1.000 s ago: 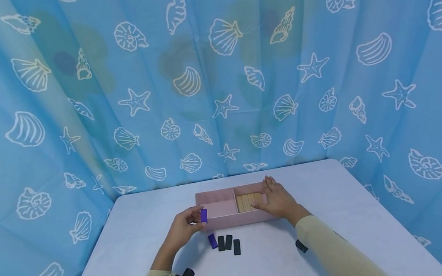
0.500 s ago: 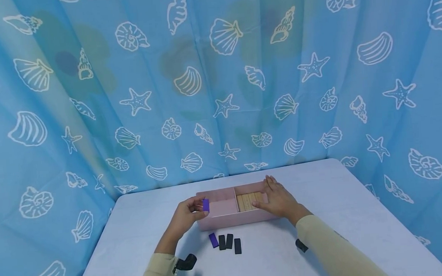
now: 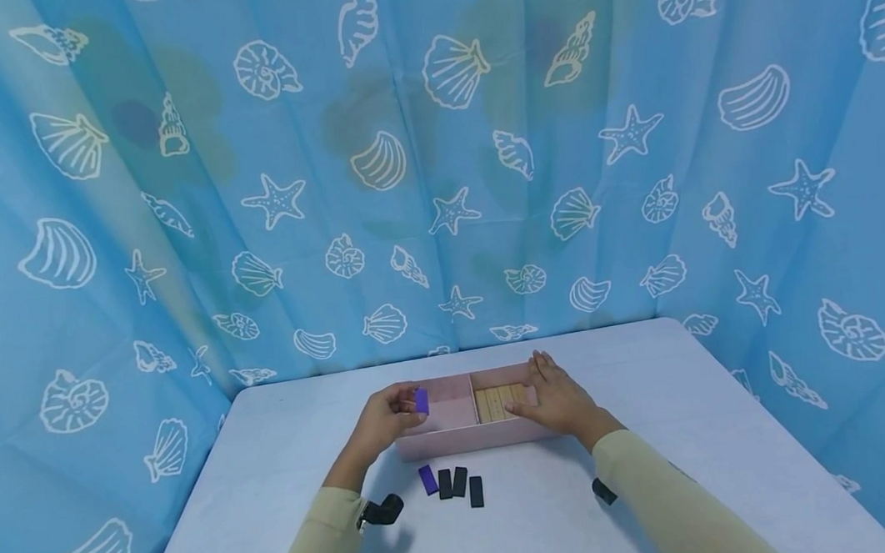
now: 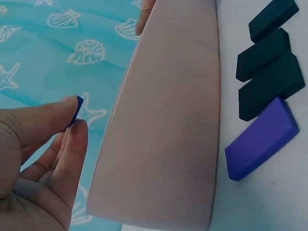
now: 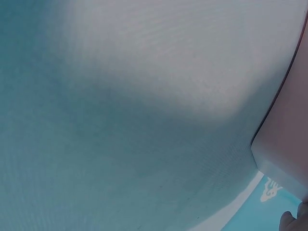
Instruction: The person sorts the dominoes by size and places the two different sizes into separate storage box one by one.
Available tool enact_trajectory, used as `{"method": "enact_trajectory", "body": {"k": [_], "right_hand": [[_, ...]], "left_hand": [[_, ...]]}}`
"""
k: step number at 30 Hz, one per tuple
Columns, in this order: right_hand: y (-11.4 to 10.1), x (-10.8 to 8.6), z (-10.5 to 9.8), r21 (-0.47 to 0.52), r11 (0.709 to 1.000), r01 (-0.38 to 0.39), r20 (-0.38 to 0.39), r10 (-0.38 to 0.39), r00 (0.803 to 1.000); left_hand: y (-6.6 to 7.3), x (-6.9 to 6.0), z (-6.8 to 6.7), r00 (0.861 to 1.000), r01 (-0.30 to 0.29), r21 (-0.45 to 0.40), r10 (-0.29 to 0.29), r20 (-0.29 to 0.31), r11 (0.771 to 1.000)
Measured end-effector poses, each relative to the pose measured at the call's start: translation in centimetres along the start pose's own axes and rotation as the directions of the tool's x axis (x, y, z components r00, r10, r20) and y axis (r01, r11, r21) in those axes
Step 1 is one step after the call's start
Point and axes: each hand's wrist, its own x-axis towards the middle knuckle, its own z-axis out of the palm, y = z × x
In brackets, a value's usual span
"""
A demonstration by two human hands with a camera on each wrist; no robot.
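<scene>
My left hand (image 3: 385, 415) pinches a small purple block (image 3: 421, 401) between thumb and fingertips, above the left end of a pink box (image 3: 459, 443). In the left wrist view only a thin edge of that block (image 4: 78, 108) shows past the thumb. A divider splits the box in two, and light wooden blocks (image 3: 494, 403) lie side by side in its right compartment. Across the box's right end rests my right hand (image 3: 561, 397), fingers extended, the thumb over the wooden blocks. Just a bit of the right hand (image 5: 296, 221) enters the right wrist view.
On the white table (image 3: 545, 513) in front of the box lie another purple block (image 3: 428, 479) and three black blocks (image 3: 459, 482), in a loose row. A blue curtain (image 3: 438, 185) with white shells and starfish hangs behind the table.
My left hand has lifted and shifted to the right with the purple block, from the box's front left corner to over its left compartment. The right hand stays put.
</scene>
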Motion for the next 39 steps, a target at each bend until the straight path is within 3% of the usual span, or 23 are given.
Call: {"method": "enact_trajectory", "body": {"k": [9,15,22,31,39], "right_hand": [[0.0,0.1,0.1,-0.007,1.000,-0.007,0.003,0.007,1.000],[-0.1,-0.1,0.2,0.000,1.000,-0.020,0.026,0.020,0.999],[0.0,0.0,0.3,-0.010,1.000,-0.004,0.003,0.004,1.000],[0.1,0.0,0.1,-0.022,1.000,0.009,0.005,-0.009,1.000],[0.0,0.1,0.0,-0.018,1.000,0.008,0.008,-0.008,1.000]], "left_hand": [[0.7,1.9,0.6,1.000,0.008,-0.036,-0.008,-0.022,0.999],[0.6,2.8,1.3,0.999,0.042,-0.078,-0.044,-0.015,0.996],[0.5,3.2,2.1,0.995,0.094,-0.184,-0.086,0.051,0.978],[0.6,3.6,2.7,0.985,0.139,-0.248,-0.109,0.132,0.959],[0.7,4.5,3.0,0.979,0.199,-0.200,-0.185,0.088,0.959]]}}
